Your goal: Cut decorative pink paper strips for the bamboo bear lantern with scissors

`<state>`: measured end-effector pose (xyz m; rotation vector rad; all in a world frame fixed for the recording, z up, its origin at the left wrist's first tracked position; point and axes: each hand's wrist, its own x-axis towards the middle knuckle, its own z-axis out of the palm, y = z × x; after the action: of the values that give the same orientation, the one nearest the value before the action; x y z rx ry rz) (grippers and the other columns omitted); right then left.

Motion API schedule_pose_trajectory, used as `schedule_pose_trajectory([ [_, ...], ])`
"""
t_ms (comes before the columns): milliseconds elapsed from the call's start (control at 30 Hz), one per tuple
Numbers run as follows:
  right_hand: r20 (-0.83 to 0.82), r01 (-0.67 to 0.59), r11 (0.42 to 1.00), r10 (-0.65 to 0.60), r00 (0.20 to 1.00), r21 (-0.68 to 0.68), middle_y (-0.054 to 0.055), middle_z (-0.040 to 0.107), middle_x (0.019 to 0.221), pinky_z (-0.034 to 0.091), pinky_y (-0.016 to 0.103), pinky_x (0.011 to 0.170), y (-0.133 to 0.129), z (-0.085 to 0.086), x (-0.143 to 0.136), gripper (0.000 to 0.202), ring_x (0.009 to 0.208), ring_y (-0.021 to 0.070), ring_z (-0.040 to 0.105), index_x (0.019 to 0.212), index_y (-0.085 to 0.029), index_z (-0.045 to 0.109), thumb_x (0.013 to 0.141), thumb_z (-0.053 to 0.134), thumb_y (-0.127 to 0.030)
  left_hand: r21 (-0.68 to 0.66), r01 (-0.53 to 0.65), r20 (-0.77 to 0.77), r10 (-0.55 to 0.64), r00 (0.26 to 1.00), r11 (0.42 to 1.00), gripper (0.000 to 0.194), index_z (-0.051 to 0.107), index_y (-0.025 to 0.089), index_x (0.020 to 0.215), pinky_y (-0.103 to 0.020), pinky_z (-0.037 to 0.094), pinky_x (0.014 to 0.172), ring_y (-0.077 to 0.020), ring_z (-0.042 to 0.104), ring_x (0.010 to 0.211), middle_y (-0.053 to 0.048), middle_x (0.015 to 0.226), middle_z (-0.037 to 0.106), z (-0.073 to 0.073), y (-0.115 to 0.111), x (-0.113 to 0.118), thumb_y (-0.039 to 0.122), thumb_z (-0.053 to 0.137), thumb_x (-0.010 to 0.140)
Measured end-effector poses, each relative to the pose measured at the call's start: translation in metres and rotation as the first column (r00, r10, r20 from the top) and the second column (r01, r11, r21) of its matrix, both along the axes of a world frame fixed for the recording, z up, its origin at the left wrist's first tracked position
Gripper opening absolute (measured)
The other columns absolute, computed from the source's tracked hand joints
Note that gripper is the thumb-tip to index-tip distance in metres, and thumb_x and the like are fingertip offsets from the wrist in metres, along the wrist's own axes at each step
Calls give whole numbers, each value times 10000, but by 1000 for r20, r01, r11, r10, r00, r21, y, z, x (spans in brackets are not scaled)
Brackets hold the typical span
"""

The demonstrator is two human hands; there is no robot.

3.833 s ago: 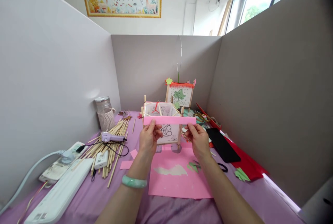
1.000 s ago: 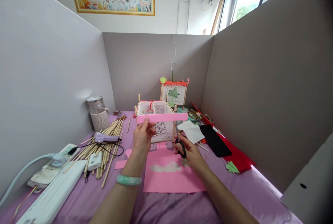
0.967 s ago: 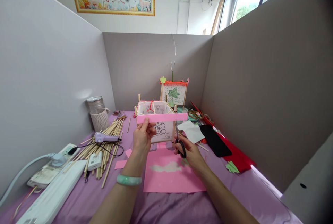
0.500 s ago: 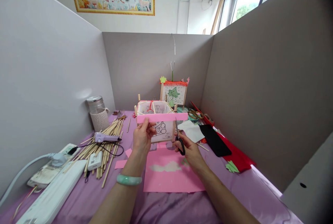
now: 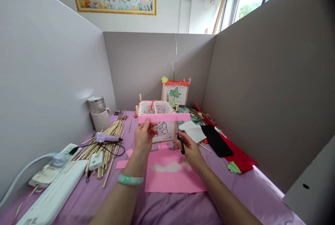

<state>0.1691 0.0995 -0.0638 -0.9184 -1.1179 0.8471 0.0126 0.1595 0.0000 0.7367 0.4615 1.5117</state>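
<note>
My left hand (image 5: 143,137) pinches a long pink paper strip (image 5: 163,117) near its left end and holds it level against the top front of a small paper lantern (image 5: 162,130) with a wooden stick frame. My right hand (image 5: 190,149) grips black-handled scissors (image 5: 179,135), blades pointing up just under the strip's right part. A pink paper sheet (image 5: 172,174) lies flat on the purple cloth below both hands.
A second, decorated lantern (image 5: 175,92) stands behind. Left: wooden sticks (image 5: 110,144), a purple glue gun (image 5: 106,137), a glass jar (image 5: 99,113), a white power strip (image 5: 52,197). Right: a black phone (image 5: 216,140), red paper (image 5: 242,160), green cut-outs (image 5: 233,167). Grey partition walls enclose three sides.
My right hand let go of the strip's right end and took up the scissors. In the last second the scissors rose toward the strip, and the strip stayed against the lantern.
</note>
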Motion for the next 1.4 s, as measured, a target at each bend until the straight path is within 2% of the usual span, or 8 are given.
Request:
schedule_pose_trajectory([
  [333, -20, -28, 1000, 28, 999, 5, -3, 565, 787, 450, 253, 602, 1, 2, 0, 418, 623, 98, 480, 1081, -213, 565, 707, 667, -369, -24, -15, 6, 15, 1000, 1000, 272, 563, 104, 706, -177, 443, 396, -77, 531, 411, -35, 623, 650, 2, -1, 1, 294, 744, 637],
  [867, 12, -2, 1000, 2, 1000, 8, 4, 575, 839, 432, 245, 594, 2, 10, -2, 418, 648, 110, 484, 1076, -226, 582, 696, 662, -381, -25, -15, 3, 15, 1000, 1000, 264, 560, 112, 699, -176, 443, 393, -77, 530, 408, -35, 619, 650, 1, 0, 1, 293, 743, 637],
  [1067, 9, -6, 1000, 6, 1000, 3, -15, 532, 752, 427, 235, 552, 4, 12, -3, 436, 613, 104, 482, 1089, -219, 562, 700, 656, -394, -30, -22, 5, 22, 1000, 999, 260, 560, 109, 694, -178, 445, 393, -78, 529, 405, -35, 616, 649, 1, -1, 1, 290, 740, 641],
  [1400, 24, 4, 1000, -5, 1000, 22, -24, 526, 735, 397, 218, 518, 6, 10, -4, 431, 582, 91, 465, 1098, -212, 546, 724, 643, -404, -39, -21, -1, 21, 1000, 999, 261, 560, 111, 695, -182, 434, 395, -74, 520, 401, -28, 616, 646, 2, -1, 1, 295, 738, 644],
])
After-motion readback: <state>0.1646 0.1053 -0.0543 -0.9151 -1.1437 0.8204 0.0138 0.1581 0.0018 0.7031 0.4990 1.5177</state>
